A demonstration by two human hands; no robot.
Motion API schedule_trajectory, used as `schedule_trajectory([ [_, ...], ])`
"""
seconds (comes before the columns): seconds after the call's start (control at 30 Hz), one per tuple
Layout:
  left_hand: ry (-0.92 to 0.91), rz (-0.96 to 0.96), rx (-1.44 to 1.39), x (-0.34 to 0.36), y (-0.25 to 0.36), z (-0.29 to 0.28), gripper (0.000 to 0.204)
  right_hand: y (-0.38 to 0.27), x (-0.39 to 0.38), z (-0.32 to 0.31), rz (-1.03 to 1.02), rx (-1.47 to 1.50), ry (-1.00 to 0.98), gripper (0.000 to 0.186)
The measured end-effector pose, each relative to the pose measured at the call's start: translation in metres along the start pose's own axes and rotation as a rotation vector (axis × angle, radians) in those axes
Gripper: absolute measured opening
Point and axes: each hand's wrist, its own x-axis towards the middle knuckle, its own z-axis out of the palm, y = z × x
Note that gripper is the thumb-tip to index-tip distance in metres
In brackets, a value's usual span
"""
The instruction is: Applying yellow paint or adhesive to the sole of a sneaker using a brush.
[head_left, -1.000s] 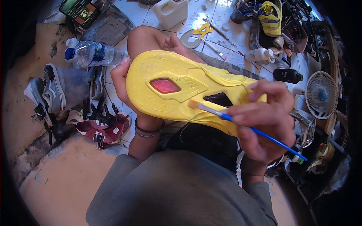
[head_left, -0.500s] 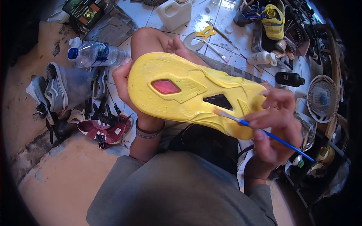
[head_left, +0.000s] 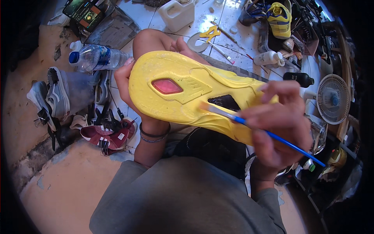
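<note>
A yellow shoe sole (head_left: 171, 109) lies across the middle of the view, its underside facing up. It has a pink diamond-shaped inset and a dark opening further right. My left hand (head_left: 124, 78) grips its rounded left end, the fingers partly hidden beneath. In my right hand (head_left: 280, 124), over the sole's right end, is a paintbrush (head_left: 288, 144) with a blue handle. Its pale bristles are at the sole's surface, left of the dark opening; whether they touch it is hard to tell.
Left stand a clear plastic bottle (head_left: 113, 59), grey shoes (head_left: 58, 91) and clamped maroon shoes (head_left: 107, 136). Beyond are a white jug (head_left: 177, 15), a tape roll (head_left: 198, 42) and a yellow shoe (head_left: 279, 23). A white bottle (head_left: 268, 58), black bottle (head_left: 298, 79) and fan (head_left: 333, 99) sit right.
The brush tip has moved left along the sole, with my right hand following. The sole has shifted slightly left, still held by my left hand.
</note>
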Motion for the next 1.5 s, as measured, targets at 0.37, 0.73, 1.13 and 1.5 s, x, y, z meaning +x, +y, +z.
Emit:
schedule_trajectory([
  [0.37, -0.017, -0.049, -0.028, 0.000, 0.001, 0.003, 0.024, -0.005, 0.011, 0.012, -0.024, 0.040, -0.053, 0.021],
  [0.73, 0.003, -0.029, -0.014, 0.000, -0.010, -0.003, 0.028, 0.003, 0.011, 0.007, -0.035, 0.072, -0.094, 0.020],
  [1.13, -0.007, -0.056, -0.120, -0.003, -0.007, -0.002, 0.029, 0.006, 0.003, -0.021, -0.001, -0.021, -0.117, 0.018],
  [1.5, -0.032, -0.288, -0.412, -0.006, -0.007, 0.008, 0.018, -0.004, 0.023, -0.019, -0.214, -0.442, -0.493, 0.063],
])
